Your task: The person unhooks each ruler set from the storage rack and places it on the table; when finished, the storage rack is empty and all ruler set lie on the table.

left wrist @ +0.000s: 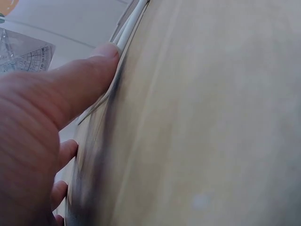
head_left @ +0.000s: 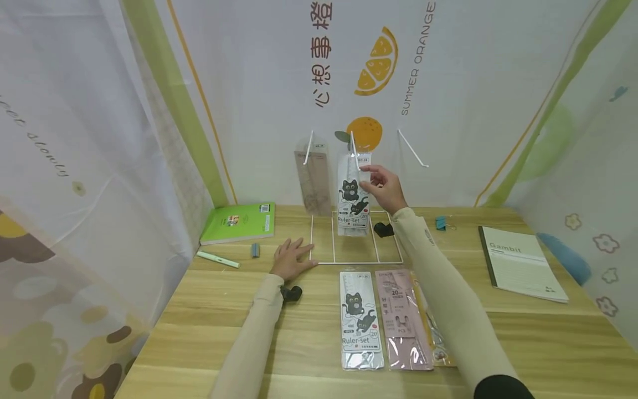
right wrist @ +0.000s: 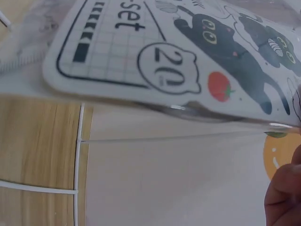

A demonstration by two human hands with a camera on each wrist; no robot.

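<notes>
A clear-packed ruler set (head_left: 353,191) with black cats on it hangs at the middle prong of a white wire rack (head_left: 356,262). My right hand (head_left: 386,188) pinches its right edge near the top, thumb and index finger close to the prong's tip. In the right wrist view the pack's printed lower part (right wrist: 141,61) fills the top, and curled fingers (right wrist: 284,188) show at the right edge. My left hand (head_left: 291,259) rests on the table with fingers spread at the rack's left front corner. Its thumb (left wrist: 101,61) touches the white wire in the left wrist view.
Another pack (head_left: 314,183) hangs on the left prong; the right prong (head_left: 412,148) is bare. In front lie a cat ruler set (head_left: 360,316) and a pink pack (head_left: 404,321). A green book (head_left: 239,223), pen (head_left: 218,259), notebook (head_left: 523,263) and blue binder clip (head_left: 441,223) lie around.
</notes>
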